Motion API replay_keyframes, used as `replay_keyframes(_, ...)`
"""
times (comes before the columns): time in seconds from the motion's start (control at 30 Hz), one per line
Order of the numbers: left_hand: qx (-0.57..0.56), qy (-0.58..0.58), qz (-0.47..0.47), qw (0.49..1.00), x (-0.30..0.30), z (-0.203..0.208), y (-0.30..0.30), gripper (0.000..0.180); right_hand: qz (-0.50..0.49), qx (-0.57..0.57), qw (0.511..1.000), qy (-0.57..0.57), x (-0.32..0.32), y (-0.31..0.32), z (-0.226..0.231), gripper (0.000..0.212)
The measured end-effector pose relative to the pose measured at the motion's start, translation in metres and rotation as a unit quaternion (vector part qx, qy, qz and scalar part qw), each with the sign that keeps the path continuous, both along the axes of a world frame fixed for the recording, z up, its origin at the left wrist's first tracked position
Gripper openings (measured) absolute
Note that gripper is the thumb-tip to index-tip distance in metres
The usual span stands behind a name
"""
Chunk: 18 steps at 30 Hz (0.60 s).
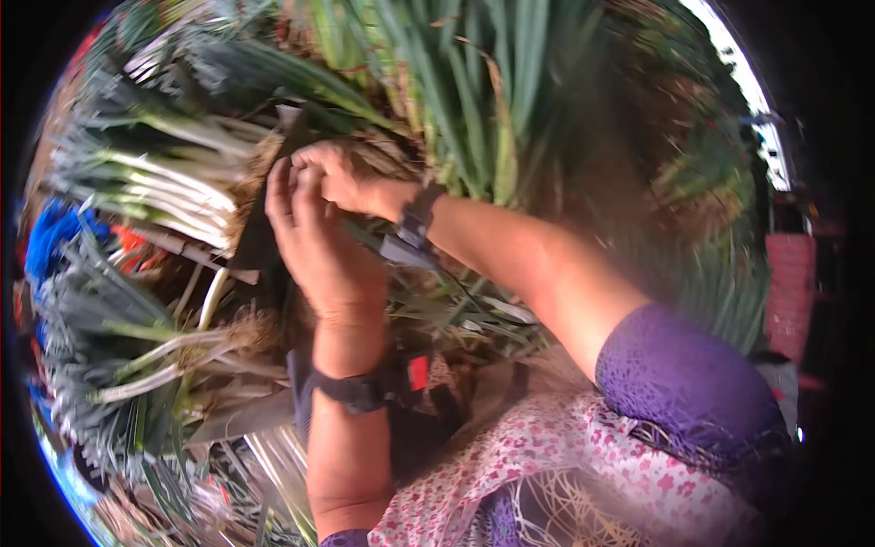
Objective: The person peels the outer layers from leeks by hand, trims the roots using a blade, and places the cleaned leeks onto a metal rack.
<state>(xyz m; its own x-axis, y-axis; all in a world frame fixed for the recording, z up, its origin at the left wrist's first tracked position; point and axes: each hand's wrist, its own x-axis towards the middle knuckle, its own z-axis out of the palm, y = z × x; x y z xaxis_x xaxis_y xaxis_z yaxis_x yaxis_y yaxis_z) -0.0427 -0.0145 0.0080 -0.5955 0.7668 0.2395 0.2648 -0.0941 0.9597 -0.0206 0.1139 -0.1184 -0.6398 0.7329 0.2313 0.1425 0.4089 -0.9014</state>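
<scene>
Left hand [324, 246]: fingers extended, slightly bent. Right hand [344, 178]: fingers curled (whether either hand grasps anything, cannot tell). Leek bundle [178, 196]: smooth white stalks, bristly roots; lies just left of both. Green leaves [497, 91]: long, tapering; beyond the hands.

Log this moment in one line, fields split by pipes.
left hand: beside right hand, hold unclear | right hand: fingers bent, hold unclear | left of both: leeks, roots toward hands | beyond: green leaves

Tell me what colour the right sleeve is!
The right sleeve is purple, best seen in the head view.
</scene>
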Motion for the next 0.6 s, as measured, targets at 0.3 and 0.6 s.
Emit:
replay_keyframes(0.3,-0.018,-0.561,-0.010,0.827,0.037,0.016,0.023,0.043,-0.360,-0.163,0.856,-0.333,0.288,-0.032,-0.110,0.031)
replay_keyframes(0.6,-0.035,-0.568,-0.051,0.820,0.037,-0.006,0.025,0.038,-0.339,-0.351,0.824,-0.288,0.262,0.006,-0.097,0.048)
